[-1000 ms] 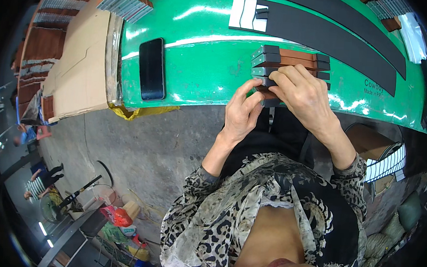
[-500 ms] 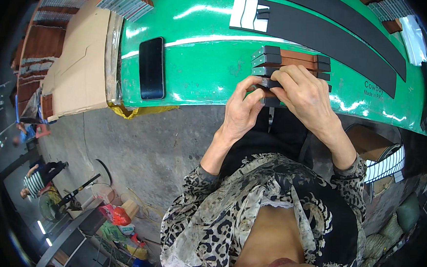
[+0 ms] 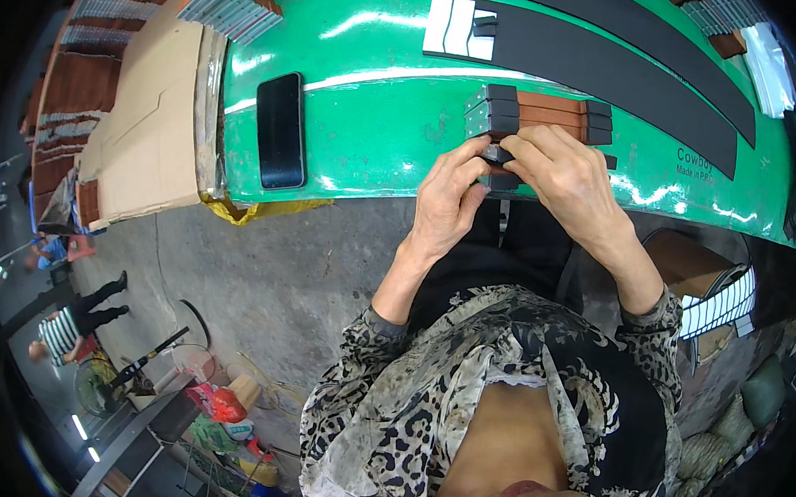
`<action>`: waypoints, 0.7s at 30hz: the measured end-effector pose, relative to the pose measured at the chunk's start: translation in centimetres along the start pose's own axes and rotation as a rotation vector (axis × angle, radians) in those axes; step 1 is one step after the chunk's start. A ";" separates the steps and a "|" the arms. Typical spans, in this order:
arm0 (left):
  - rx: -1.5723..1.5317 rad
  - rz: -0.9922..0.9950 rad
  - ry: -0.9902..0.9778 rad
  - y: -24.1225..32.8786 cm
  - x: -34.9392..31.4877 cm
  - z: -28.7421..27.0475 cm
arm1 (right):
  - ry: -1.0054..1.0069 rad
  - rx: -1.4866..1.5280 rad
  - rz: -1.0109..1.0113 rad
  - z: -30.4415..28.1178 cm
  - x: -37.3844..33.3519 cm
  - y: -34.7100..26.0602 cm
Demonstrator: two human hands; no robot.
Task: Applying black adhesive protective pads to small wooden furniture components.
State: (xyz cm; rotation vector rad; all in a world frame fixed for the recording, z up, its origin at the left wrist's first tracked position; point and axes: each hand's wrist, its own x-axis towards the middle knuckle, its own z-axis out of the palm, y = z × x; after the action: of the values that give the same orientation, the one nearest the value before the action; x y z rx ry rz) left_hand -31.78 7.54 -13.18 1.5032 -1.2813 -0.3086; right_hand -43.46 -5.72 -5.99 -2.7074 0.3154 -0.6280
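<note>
My left hand (image 3: pixel 449 195) and my right hand (image 3: pixel 562 172) meet at the near edge of the green table. Closed fingertips of both hands pinch the dark end of a small black-ended piece (image 3: pixel 495 153), mostly hidden by the fingers. Directly beyond them stands a tight row of brown blocks (image 3: pixel 552 115) with black-wrapped ends and grey, metal-looking left faces. Another dark end (image 3: pixel 502 181) shows below my fingers at the table edge.
Two long black strips (image 3: pixel 600 79) lie beyond the row; one has a shiny white end (image 3: pixel 450 27) with small black tabs. A black phone (image 3: pixel 280 130) lies left, by a cardboard box (image 3: pixel 146 115). More brown pieces (image 3: pixel 233 1) are stacked far left. A person in stripes (image 3: pixel 60 335) is in the background.
The blocks in the row, earlier with gaps between them, now stand close together. My left fingers have shifted slightly on the piece. The striped-shirted person in the background has changed posture.
</note>
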 end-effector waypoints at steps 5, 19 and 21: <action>0.073 0.018 -0.011 0.1 0.2 -0.1 | -0.004 0.075 -0.013 0.0 -0.1 0.3; 0.075 -0.009 -0.020 -0.2 -0.1 -0.1 | 0.099 0.240 0.121 -0.8 -0.6 1.4; 0.064 0.000 -0.020 -0.2 0.0 -0.1 | 0.090 0.169 0.053 -0.8 -0.4 1.4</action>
State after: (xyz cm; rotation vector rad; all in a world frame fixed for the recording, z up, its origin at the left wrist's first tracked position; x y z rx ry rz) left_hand -31.63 7.52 -13.28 1.5572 -1.3179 -0.2853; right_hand -44.34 -7.08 -5.99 -2.5066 0.3393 -0.7282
